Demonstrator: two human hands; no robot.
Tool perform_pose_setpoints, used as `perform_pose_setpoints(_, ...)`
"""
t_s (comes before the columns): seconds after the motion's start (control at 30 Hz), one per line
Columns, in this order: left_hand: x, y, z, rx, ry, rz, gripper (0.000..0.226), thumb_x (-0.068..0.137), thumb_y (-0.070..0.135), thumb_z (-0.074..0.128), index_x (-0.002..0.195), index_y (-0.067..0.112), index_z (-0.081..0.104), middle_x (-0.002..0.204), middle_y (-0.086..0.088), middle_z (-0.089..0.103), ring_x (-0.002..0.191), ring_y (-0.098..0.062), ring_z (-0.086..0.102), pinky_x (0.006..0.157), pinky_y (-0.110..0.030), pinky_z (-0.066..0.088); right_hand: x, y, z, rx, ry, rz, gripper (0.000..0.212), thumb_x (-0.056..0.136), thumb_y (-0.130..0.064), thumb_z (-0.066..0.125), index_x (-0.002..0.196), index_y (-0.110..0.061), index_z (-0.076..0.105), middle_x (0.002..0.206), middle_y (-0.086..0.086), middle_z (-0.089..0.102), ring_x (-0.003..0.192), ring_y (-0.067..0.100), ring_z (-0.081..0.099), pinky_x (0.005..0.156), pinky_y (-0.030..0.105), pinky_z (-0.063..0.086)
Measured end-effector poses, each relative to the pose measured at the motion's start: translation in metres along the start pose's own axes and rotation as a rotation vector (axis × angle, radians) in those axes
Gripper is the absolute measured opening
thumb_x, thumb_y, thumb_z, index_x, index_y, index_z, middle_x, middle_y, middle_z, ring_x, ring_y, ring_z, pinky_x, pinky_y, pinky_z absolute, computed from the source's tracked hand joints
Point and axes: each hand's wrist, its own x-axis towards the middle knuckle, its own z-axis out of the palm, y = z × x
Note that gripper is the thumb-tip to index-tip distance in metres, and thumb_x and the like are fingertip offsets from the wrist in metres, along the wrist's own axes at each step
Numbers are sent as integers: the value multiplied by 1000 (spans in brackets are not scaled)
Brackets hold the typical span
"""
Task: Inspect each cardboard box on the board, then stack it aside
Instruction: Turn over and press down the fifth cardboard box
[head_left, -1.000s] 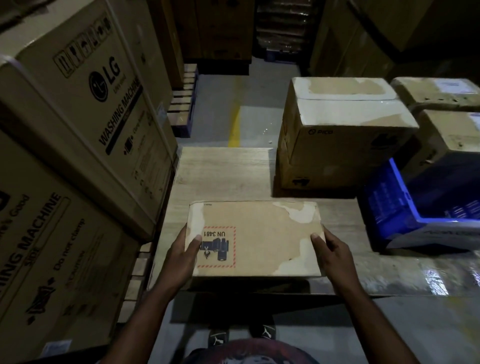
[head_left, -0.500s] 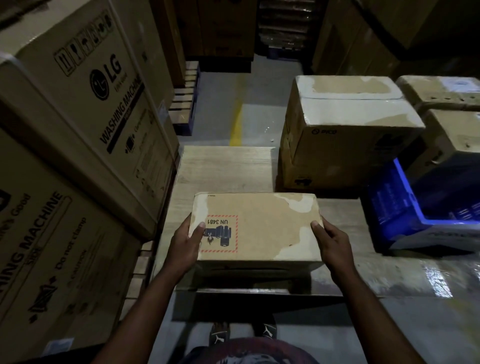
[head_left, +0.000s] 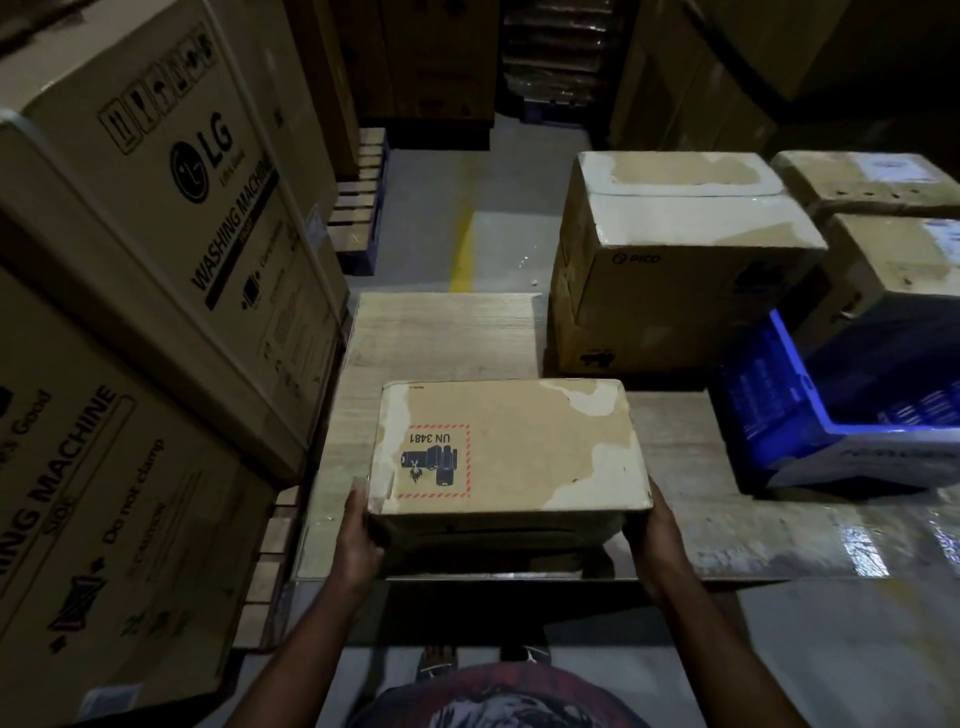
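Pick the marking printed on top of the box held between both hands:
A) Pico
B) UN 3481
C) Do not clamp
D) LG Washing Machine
B: the red-dashed label on top of the box, gripped at its sides by the left hand and right hand, reads UN 3481.

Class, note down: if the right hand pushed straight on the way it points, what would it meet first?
Probably the small box it grips; the right hand angles inward at its near right corner.
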Motion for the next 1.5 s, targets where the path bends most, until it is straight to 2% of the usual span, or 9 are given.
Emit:
perform_pose_setpoints(0.2, 13, 20, 0, 35, 18, -46, 33, 104, 32, 42, 120, 11, 61, 110, -16, 71, 91, -20, 70, 78, -36, 60, -4, -40, 15, -171, -19, -172, 38, 105, -43, 42, 124, -21, 67, 115, 1, 73, 109, 20, 67, 81, 28, 53)
perform_pose_setpoints(0.33, 15, 17, 12, 107, 79, -75, 30, 106, 34, 40, 110, 15, 62, 107, -14, 71, 101, -26, 67, 86, -44, 56, -12, -71, 19, -318, -67, -405, 53, 96, -65, 42, 143, -42, 52, 146, -11, 56, 136, 12, 50, 116, 48, 38)
perform_pose_setpoints(0.5, 15, 9, 21, 320, 34, -5, 28, 106, 34, 39, 119, 18, 58, 113, -8, 67, 117, -31, 61, 86, -44, 56, -32, -90, 37, -504, -40, -608, 39, 97, -62, 32, 136, -59, 38, 145, -33, 37, 146, 0, 31, 124, 39, 24)
perform_pose_setpoints(0.67, 23, 43, 11, 909, -7, 203, 66, 105, 41, 40, 159, 27, 6, 158, -5, 35, 139, -27, 41, 109, -42, 41, -34, -89, 55, -616, -39, -649, 45, 96, -61, 28, 140, -55, 35, 157, -17, 37, 148, 5, 28, 124, 37, 23)
perform_pose_setpoints(0.73, 17, 67, 24, 907, -106, 304, 80, 95, 62, 45, 159, 28, 12, 165, 4, 18, 150, -17, 24, 120, -44, 28, -31, -89, 63, -745, -32, -719, 49, 97, -58, 25, 145, -49, 35, 159, -9, 38, 148, 12, 31, 121, 42, 28)
perform_pose_setpoints(0.87, -14, 106, 79, 682, -271, 378, 102, 73, 88, 45, 158, 36, 18, 162, 15, 23, 148, -8, 25, 121, -45, 26, -27, -80, 79, -875, -60, -847, 58, 98, -57, 31, 147, -33, 49, 155, -4, 45, 145, 15, 38, 117, 47, 34)
perform_pose_setpoints(1.03, -30, 116, 105, 878, -228, 463, 95, 92, 58, 57, 160, 27, -2, 168, 6, -2, 153, -11, 2, 125, -42, 9, -14, -65, 58, -1072, 22, -769, 77, 92, -70, 26, 154, -25, 39, 165, 2, 26, 153, 17, 19, 119, 44, 16)
perform_pose_setpoints(1.23, -21, 112, 77, 729, -220, 436, 94, 74, 63, 51, 156, 44, 9, 163, 12, 22, 148, -14, 26, 120, -51, 24, -4, -59, 37, -565, 17, -246, 79, 83, -73, 51, 144, -23, 49, 137, 7, 60, 119, 26, 60, 98, 46, 51)
perform_pose_setpoints(1.5, -25, 92, 68, 507, -248, 343, 71, 85, 47, 52, 152, 42, 27, 149, 20, 44, 134, 2, 43, 116, -29, 31, -11, -66, 37, -547, 53, -453, 62, 87, -63, 58, 137, -25, 57, 122, -4, 65, 111, 18, 63, 84, 35, 56)
